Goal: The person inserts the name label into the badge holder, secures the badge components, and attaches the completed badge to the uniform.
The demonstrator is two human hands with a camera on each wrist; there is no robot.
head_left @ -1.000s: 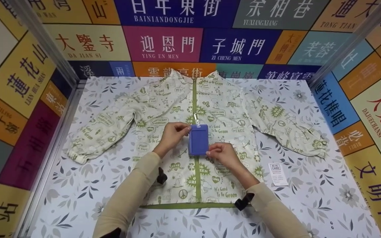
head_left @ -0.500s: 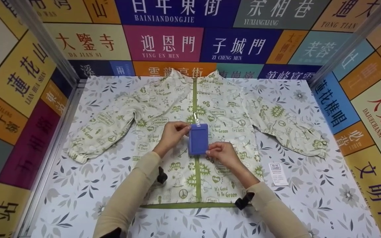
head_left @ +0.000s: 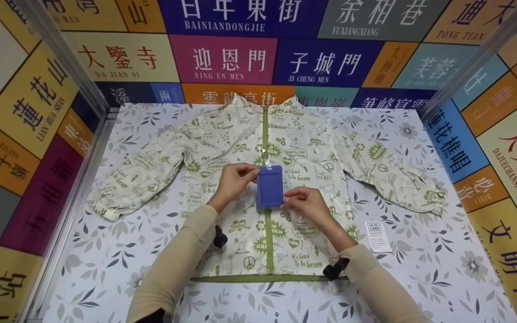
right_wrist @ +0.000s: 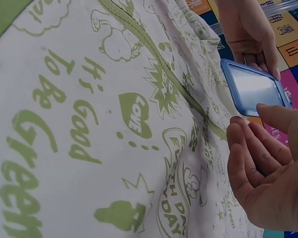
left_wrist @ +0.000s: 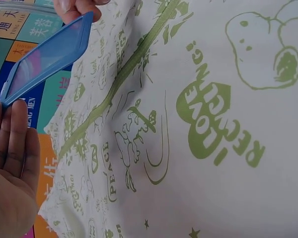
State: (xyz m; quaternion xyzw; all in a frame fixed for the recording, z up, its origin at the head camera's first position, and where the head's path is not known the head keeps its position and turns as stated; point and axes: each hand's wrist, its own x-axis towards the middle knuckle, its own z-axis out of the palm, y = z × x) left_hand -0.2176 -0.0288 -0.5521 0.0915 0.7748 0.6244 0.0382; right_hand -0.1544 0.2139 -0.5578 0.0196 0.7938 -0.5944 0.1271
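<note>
A blue card holder [head_left: 270,186] with a clear clip at its top is held above the middle of a cream jacket [head_left: 222,179] with green print. My left hand [head_left: 236,181] pinches the holder's upper left corner between thumb and index finger. At the lower right corner, my right hand [head_left: 310,206] holds the edge with thumb and fingertips. In the left wrist view the holder [left_wrist: 49,57] is tilted, its clear window showing. Thumb and index finger of the right hand [right_wrist: 273,163] meet the corner of the holder [right_wrist: 253,87] in the right wrist view.
The jacket lies flat, sleeves spread, on a white leaf-patterned table cover [head_left: 424,269]. A small white printed card [head_left: 378,237] lies right of the jacket. Walls with coloured sign panels [head_left: 222,58] enclose the table at the back and both sides.
The card holder has risen slightly and tilted a little. My right hand has shifted slightly up and right with its corner; the left hand has barely moved. The jacket and white card stay put.
</note>
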